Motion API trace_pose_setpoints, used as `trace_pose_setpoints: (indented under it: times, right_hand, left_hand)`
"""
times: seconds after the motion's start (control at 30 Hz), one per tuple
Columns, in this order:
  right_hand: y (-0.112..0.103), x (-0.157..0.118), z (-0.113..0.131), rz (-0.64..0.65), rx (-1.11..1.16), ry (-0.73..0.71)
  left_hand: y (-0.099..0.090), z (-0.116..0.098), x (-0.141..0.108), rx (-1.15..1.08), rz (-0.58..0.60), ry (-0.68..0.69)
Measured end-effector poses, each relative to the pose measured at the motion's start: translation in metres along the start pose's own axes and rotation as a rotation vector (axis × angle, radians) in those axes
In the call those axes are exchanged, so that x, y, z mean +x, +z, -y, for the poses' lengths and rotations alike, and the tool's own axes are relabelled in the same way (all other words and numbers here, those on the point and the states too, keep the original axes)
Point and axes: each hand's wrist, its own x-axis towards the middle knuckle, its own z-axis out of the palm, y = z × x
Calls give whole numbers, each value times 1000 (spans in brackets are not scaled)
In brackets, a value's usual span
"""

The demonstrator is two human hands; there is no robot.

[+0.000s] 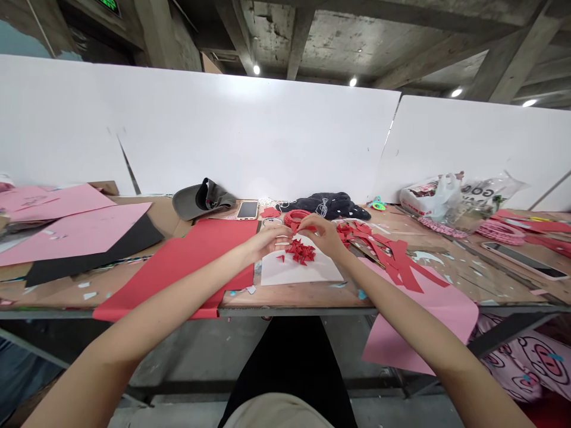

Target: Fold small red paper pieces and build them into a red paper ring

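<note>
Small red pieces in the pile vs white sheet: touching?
Touching. The head view shows the pile of small red pieces resting on the white sheet.

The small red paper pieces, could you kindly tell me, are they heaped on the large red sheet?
No, the small red paper pieces are heaped on the white sheet.

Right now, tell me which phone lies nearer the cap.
The left phone, beside the cap, beyond the large red sheet; the right phone lies far off, beside the pink coil.
</note>
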Motion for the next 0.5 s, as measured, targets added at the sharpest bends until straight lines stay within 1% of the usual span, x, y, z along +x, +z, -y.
trace_pose_setpoints:
  times: [0.13, 0.23, 0.37, 0.43, 0.5]
  right_hand:
    - [3, 1, 3, -51, 244, 258]
    - [5, 0, 3, -87, 340, 372]
    - [5, 0, 0, -122, 376, 447]
    - [5, 0, 0, -124, 366, 453]
    - [5, 0, 1, -115, 360, 445]
  left_hand:
    - [3, -1, -4, 32, -8, 85]
    - [4, 0, -6, 103, -8, 164]
    - [5, 4, -6, 237, -22, 277]
    - [4, 5, -5, 292, -30, 322]
    - [3, 5, -4, 338, -18, 338]
